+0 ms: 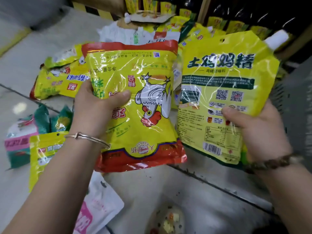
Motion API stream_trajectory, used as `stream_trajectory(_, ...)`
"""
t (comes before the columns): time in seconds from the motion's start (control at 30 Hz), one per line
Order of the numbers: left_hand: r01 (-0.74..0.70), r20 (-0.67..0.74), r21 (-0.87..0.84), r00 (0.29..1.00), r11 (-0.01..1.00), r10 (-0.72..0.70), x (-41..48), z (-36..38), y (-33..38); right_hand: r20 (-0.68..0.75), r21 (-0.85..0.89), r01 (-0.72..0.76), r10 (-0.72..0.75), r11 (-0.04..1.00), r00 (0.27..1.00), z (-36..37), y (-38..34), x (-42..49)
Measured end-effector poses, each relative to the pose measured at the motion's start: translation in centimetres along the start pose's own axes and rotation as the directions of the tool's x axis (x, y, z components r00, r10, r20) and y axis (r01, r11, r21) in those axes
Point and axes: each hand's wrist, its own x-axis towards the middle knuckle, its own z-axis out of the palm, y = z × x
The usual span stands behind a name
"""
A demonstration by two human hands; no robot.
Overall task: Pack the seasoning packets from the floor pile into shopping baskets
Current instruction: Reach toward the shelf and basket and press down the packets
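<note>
The fingers (121, 97) of the left hand (94, 102) were curled round the side of a yellow-and-red chicken packet (143, 119), with the thumb pressed on its front, holding it upside down above the floor (20, 68). The right hand (256, 125) gripped a yellow spouted pouch (224, 78) by its lower corner, thumb on the printed back, upright just beside the first packet. Behind them the pile of packets (55, 80) lay on the floor, with more pink, green and yellow ones under the left forearm.
</note>
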Motion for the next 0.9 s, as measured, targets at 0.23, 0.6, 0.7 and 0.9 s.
stream_trajectory(0.23, 0.007, 0.077, -0.252, 0.997, 0.968, 0.013, -1.3, 0.3, 5.8, -0.224, 0.019, 0.251, -0.241, 0.968, 0.944, -3.0, -6.5, -4.7)
stream_trajectory(0.6, 0.091, 0.406, -0.388, 0.91, 0.917, 0.081, -4.8, 2.9, 16.2, -0.343, 0.066, 0.304, -0.265, 0.95, 0.901, -7.9, -14.4, -8.9)
stream_trajectory(0.7, 0.089, 0.433, -0.379, 0.897, 0.921, 0.091, -6.1, 3.9, 18.5, -0.333, 0.138, 0.237, -0.18, 0.962, 0.926, -10.9, -16.1, -9.1)
stream_trajectory(0.9, 0.125, 0.535, -0.343, 0.84, 0.931, 0.085, -9.9, 8.8, 23.2, -0.363, 0.187, 0.204, -0.125, 0.961, 0.923, -19.0, -18.5, -9.6)
